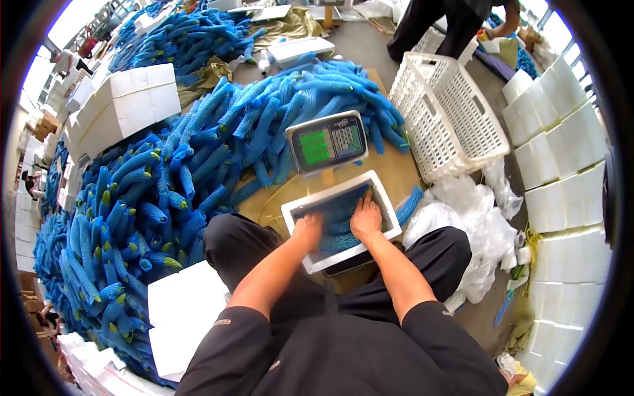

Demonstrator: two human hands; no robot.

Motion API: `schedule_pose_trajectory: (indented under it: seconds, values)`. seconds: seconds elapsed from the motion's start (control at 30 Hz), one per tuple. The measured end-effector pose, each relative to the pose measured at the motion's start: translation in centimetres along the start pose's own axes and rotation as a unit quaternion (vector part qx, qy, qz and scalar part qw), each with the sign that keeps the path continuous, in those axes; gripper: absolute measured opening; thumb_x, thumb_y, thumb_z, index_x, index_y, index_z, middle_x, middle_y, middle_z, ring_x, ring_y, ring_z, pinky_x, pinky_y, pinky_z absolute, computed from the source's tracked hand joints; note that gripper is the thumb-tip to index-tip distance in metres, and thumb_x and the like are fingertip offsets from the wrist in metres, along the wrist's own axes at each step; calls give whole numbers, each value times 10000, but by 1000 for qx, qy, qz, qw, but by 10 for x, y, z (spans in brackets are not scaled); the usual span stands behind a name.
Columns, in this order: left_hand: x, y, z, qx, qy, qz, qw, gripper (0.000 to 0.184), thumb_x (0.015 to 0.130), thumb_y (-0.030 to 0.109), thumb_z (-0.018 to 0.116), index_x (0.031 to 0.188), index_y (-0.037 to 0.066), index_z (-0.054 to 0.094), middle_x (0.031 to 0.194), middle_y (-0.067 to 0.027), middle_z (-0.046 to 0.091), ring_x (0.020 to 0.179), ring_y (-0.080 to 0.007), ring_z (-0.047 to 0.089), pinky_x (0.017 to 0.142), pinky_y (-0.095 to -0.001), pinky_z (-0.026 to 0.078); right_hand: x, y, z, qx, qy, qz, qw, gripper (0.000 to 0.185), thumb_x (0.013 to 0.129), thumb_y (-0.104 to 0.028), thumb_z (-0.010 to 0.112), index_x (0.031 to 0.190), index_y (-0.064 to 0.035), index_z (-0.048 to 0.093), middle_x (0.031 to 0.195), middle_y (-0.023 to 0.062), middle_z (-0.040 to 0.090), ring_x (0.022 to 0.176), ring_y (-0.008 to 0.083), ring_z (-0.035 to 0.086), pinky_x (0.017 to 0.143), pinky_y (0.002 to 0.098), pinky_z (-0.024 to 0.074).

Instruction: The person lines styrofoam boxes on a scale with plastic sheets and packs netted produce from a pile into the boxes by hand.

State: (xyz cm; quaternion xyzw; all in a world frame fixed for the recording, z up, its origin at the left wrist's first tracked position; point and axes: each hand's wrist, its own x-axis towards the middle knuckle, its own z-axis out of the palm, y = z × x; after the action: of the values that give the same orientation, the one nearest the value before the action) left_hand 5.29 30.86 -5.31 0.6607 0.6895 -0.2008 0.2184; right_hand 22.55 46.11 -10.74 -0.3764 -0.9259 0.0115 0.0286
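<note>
A white foam box (317, 266) rests on a weighing scale between my knees, the scale's display (328, 141) glowing green just behind it. Inside the box lie blue net-sleeved long vegetables (337, 243), partly under a dark, shiny sheet or film that I cannot make out clearly. My right hand (366, 218) presses on the contents near the box's right side, its fingers stretched out and holding nothing. Over the left side of the box, my left hand (308, 231) is smeared by motion, so its fingers do not show clearly. One blue-sleeved piece (409, 206) lies just outside the box's right edge.
A large pile of blue-sleeved vegetables (165, 171) spreads ahead and left. A white plastic crate (456, 119) stands front right, with clear plastic bags (462, 231) below it. Foam boxes (561, 198) are stacked at right; a white foam lid (185, 310) lies by my left knee. Another person (439, 26) stands ahead.
</note>
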Motion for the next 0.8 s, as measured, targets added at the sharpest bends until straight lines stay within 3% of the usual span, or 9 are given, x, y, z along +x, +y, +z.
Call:
schedule_pose_trajectory:
  seconds: [0.13,0.2,0.27,0.3,0.37,0.4,0.5,0.67,0.8]
  values:
    - [-18,-1,-13,-64,12,12,998,1127,720,496,825,1578,-66,356,1663,-326,280,1488,-468,408,1135,-476,474,3,-3,-69,27,-192,-48,980,596,874,-343,649,1332,39,624,1441,342,538,1152,453,628,996,525,515]
    - [-36,-4,-50,-78,4,-6,997,700,795,442,786,1331,6,670,1501,-239,553,1313,-359,610,983,-429,569,6,-5,-116,43,-300,-78,950,612,911,-462,657,1367,-54,624,1256,225,705,1145,404,675,992,501,531]
    - [-51,-29,-109,-119,-107,14,987,465,855,441,677,1106,68,796,1222,-161,747,1121,-311,725,902,-432,591,4,-7,-172,101,-344,-78,930,606,949,-453,649,1412,-65,599,1299,212,698,1188,388,662,1004,498,523]
    - [-55,-45,-115,-101,-56,4,993,393,876,426,641,1037,115,819,998,-104,798,981,-286,766,853,-437,598,3,-1,-188,132,-339,-102,926,618,971,-447,646,1450,-65,571,1333,215,682,1214,384,653,1021,487,517]
    - [-66,-96,-146,-103,-74,-13,992,404,899,417,602,1062,114,812,1058,-107,795,1002,-280,765,849,-424,600,0,17,-215,203,-355,-136,902,642,1002,-428,649,1516,-67,515,1388,217,655,1265,371,636,1058,452,503]
    - [-62,-124,-140,-101,-41,-45,993,528,929,569,630,992,75,805,991,-162,788,951,-341,766,825,-462,605,4,25,-227,242,-372,-147,884,655,1013,-414,656,1544,-70,488,1410,216,643,1289,360,629,1077,429,495]
    - [-36,-209,-121,-177,-21,-125,976,607,915,548,658,1231,29,653,1203,-214,735,1121,-384,708,934,-498,567,24,42,-246,290,-452,-94,838,659,1021,-358,676,1560,-47,458,1450,206,624,1334,333,611,1105,391,475]
    - [48,-293,-73,-316,150,-240,905,794,860,447,762,1460,-11,516,1438,-264,584,1322,-425,577,1103,-481,481,62,38,-237,366,-329,-32,870,612,995,-332,693,1501,-41,510,1317,233,673,1217,381,647,1034,440,511]
    - [128,-333,-51,-328,280,-270,861,880,860,376,794,1558,8,404,1538,-254,499,1410,-415,503,1153,-488,438,72,39,-236,263,-298,-119,910,565,970,-300,695,1432,-6,556,1196,252,693,1103,442,645,948,503,524]
